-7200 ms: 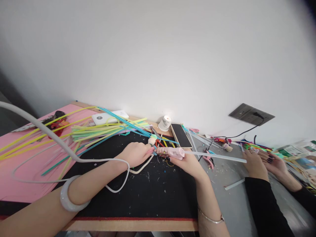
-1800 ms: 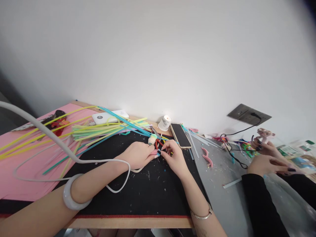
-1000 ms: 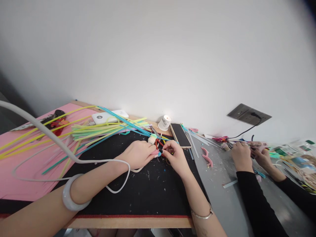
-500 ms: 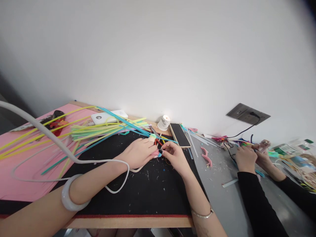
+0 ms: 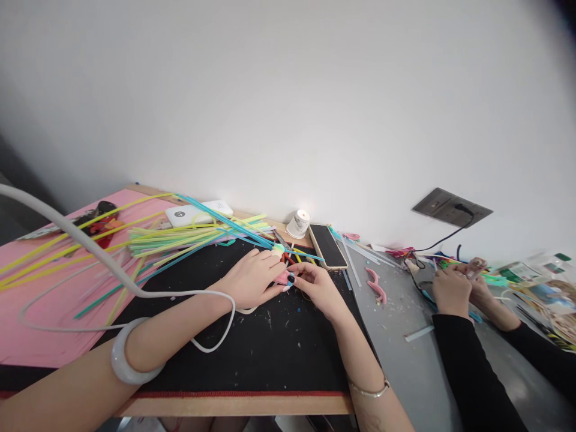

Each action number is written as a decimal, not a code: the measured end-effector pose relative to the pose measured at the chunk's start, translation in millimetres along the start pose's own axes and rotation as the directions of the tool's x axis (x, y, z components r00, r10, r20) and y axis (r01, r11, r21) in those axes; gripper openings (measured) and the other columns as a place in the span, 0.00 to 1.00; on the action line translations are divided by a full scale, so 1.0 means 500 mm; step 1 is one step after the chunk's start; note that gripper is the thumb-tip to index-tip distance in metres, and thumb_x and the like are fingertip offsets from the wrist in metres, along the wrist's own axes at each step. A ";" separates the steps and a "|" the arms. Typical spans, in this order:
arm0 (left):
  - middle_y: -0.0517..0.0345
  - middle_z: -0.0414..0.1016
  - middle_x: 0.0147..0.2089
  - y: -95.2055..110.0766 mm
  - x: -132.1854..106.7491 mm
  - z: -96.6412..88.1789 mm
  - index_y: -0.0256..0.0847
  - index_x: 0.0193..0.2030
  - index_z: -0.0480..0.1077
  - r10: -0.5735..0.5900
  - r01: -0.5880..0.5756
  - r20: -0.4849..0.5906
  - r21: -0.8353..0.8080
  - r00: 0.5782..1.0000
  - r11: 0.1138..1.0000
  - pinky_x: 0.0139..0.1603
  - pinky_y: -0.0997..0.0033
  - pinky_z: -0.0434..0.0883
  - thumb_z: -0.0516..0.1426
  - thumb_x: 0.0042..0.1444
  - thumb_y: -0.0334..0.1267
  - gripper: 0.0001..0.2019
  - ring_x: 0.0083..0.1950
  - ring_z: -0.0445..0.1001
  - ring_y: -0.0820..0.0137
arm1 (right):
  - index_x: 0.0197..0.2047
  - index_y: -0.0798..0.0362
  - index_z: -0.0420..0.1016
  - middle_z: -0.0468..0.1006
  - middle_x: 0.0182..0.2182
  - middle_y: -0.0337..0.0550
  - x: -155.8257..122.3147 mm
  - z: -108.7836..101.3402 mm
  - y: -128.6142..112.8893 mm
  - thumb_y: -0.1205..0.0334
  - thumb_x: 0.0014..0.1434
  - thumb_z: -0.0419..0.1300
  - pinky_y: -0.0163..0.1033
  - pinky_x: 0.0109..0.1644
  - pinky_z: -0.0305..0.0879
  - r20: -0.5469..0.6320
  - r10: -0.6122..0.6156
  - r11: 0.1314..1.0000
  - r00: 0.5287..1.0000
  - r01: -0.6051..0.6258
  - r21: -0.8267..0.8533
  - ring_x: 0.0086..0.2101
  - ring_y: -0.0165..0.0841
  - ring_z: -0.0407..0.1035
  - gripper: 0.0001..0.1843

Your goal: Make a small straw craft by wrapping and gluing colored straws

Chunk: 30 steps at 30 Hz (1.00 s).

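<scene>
Over the black mat (image 5: 270,360), my left hand (image 5: 252,277) is closed around a small pink piece (image 5: 282,277) that looks fuzzy, like bent pipe cleaner. My right hand (image 5: 317,287) pinches at the right end of that piece, where a bit of blue shows. Fingertips of both hands nearly meet, hiding most of what they hold. Just beyond my left fingers lies a pale yellow-green fuzzy piece (image 5: 278,249), with long blue pipe cleaners (image 5: 243,229) running away from it. Red-handled pliers (image 5: 288,258) lie partly hidden behind my hands.
A pile of pastel pipe cleaners (image 5: 180,243), a white power bank (image 5: 198,214), a paper cup (image 5: 299,223) and a phone (image 5: 328,246) line the back. A white cable (image 5: 112,264) loops across my left forearm. At right, a co-worker's hands (image 5: 454,291) work over the grey table (image 5: 396,360).
My fingers have shifted slightly around the pink piece, which shows a little more. The co-worker's hands have moved slightly. Everything else stays put.
</scene>
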<state>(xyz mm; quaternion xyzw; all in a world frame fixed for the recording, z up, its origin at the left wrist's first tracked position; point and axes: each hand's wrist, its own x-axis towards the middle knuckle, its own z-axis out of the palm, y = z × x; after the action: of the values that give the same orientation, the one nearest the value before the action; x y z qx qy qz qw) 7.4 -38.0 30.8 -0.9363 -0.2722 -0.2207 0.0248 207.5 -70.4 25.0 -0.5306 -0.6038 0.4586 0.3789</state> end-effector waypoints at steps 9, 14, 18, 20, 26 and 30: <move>0.53 0.72 0.41 0.000 0.000 -0.002 0.41 0.38 0.68 -0.043 0.043 0.002 -0.032 0.999 0.999 0.39 0.61 0.59 0.49 0.62 0.44 0.11 0.41 0.66 0.62 | 0.39 0.56 0.76 0.73 0.30 0.40 -0.001 0.005 -0.011 0.52 0.54 0.63 0.33 0.31 0.61 0.024 -0.047 0.998 0.999 0.048 -0.042 0.28 0.29 0.64 0.15; 0.54 0.72 0.43 0.000 0.001 -0.003 0.42 0.40 0.68 -0.074 0.073 -0.014 -0.062 0.997 0.995 0.41 0.61 0.59 0.48 0.63 0.43 0.11 0.43 0.66 0.62 | 0.41 0.54 0.75 0.64 0.21 0.33 -0.008 -0.001 -0.021 0.49 0.58 0.58 0.30 0.21 0.49 0.038 0.009 1.000 0.999 -0.010 0.030 0.20 0.24 0.54 0.17; 0.54 0.72 0.41 -0.002 0.001 -0.001 0.42 0.39 0.69 -0.089 0.086 -0.033 -0.085 0.995 0.993 0.40 0.61 0.59 0.49 0.62 0.43 0.11 0.43 0.66 0.62 | 0.44 0.53 0.75 0.70 0.26 0.36 -0.011 -0.006 -0.025 0.57 0.53 0.64 0.31 0.25 0.56 0.072 -0.029 0.999 0.997 0.027 0.026 0.23 0.25 0.60 0.16; 0.55 0.72 0.40 -0.003 0.000 -0.002 0.42 0.39 0.69 -0.093 0.089 -0.036 -0.095 0.995 0.992 0.40 0.61 0.59 0.49 0.62 0.43 0.11 0.43 0.66 0.62 | 0.45 0.53 0.74 0.73 0.30 0.38 -0.010 -0.005 -0.022 0.62 0.50 0.65 0.34 0.32 0.62 0.090 -0.064 0.997 0.994 0.061 0.039 0.27 0.27 0.64 0.17; 0.54 0.72 0.39 -0.003 0.001 -0.007 0.42 0.39 0.69 -0.112 0.109 -0.032 -0.086 0.993 0.990 0.39 0.61 0.59 0.49 0.62 0.43 0.11 0.42 0.66 0.62 | 0.46 0.53 0.74 0.74 0.33 0.40 -0.007 0.003 -0.010 0.69 0.50 0.61 0.37 0.37 0.65 0.043 -0.122 0.992 0.992 0.123 -0.027 0.33 0.31 0.68 0.18; 0.53 0.73 0.39 -0.003 0.001 -0.004 0.42 0.42 0.69 -0.132 0.129 -0.041 -0.082 0.990 0.988 0.40 0.61 0.59 0.49 0.62 0.44 0.12 0.41 0.66 0.61 | 0.47 0.52 0.74 0.73 0.32 0.39 -0.011 0.006 -0.015 0.70 0.49 0.60 0.36 0.36 0.66 0.027 -0.158 0.982 0.987 0.160 -0.100 0.31 0.30 0.67 0.20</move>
<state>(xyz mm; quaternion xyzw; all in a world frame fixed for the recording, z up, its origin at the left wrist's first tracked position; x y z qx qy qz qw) 5.9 -36.7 32.8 -0.9114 -0.3233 -0.2538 -0.0204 203.2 -76.2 31.4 -0.4949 -0.6703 0.4005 0.3813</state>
